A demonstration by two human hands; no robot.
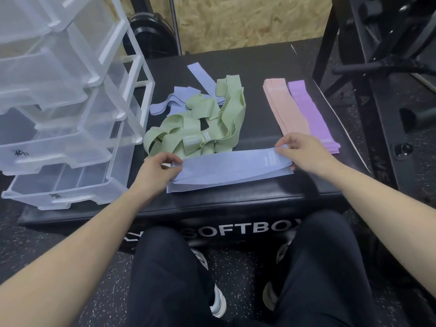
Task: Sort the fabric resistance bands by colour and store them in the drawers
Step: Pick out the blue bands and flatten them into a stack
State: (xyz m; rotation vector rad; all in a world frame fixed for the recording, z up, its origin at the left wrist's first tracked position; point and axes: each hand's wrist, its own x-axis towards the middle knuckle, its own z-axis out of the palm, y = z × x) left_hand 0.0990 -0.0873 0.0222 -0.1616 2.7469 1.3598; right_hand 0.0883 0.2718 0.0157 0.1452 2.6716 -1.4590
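On the tabletop (pixel 259 67) the drawer unit (pixel 70 102) stands at my left, a loose heap of bands (pixel 195 123) behind the flat stack (pixel 231 169) before me, two neat stacks (pixel 299 109) at right.

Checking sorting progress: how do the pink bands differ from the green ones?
The pink bands lie flat in a neat, aligned stack; the green bands are a tangled, looping heap. Pink sits right, beside the purple stack; green sits centre, overlapping loose blue bands. Both rest on the black box, outside the drawers.

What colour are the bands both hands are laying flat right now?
Blue-lavender: the flat stack of bands pinched by the left hand and right hand, head view.
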